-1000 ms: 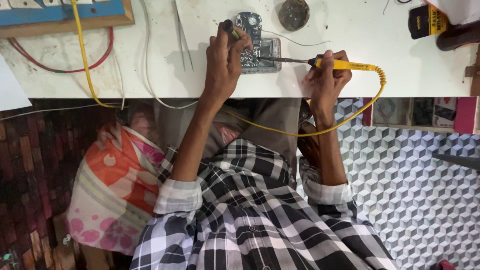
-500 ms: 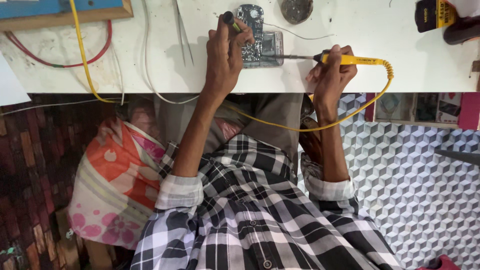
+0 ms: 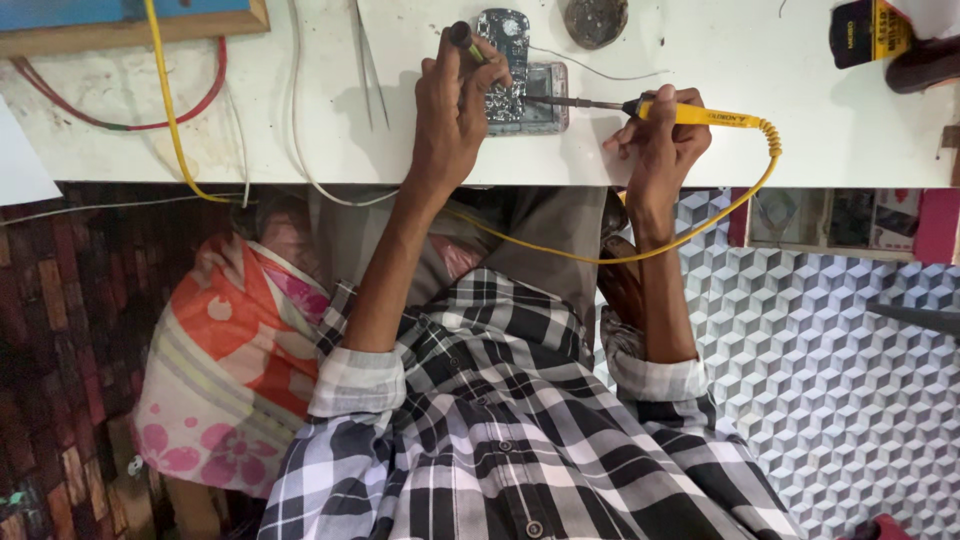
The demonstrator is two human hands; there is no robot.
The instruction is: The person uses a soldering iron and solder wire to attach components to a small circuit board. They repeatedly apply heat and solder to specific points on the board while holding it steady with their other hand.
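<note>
Seen from above, a person in a black-and-white checked shirt sits at a white surface (image 3: 700,140) that runs across the top of the frame. The left hand (image 3: 452,110), upper centre, is closed around a small dark-tipped tool (image 3: 462,38) with a yellow-green stem, and its fingers press on a bare circuit board (image 3: 505,55) lying over a small phone body (image 3: 545,100), apparently to keep the board from sliding. The right hand (image 3: 665,135), just right of the board, grips the yellow handle of a soldering iron (image 3: 690,113) like a pen, thumb and fingers wrapped narrow around it. The iron lies nearly flat, its metal tip reaching left to the board's edge, probably so the tip meets a joint from the side. Its yellow cable (image 3: 700,225) loops down off the surface and back towards the left. Thin metal tweezers (image 3: 368,60) lie to the left of the hands, a round dark tin (image 3: 596,20) above the board, and a black-and-yellow meter (image 3: 868,32) at the upper right. A floral cloth (image 3: 230,370) sits at the lower left.
</note>
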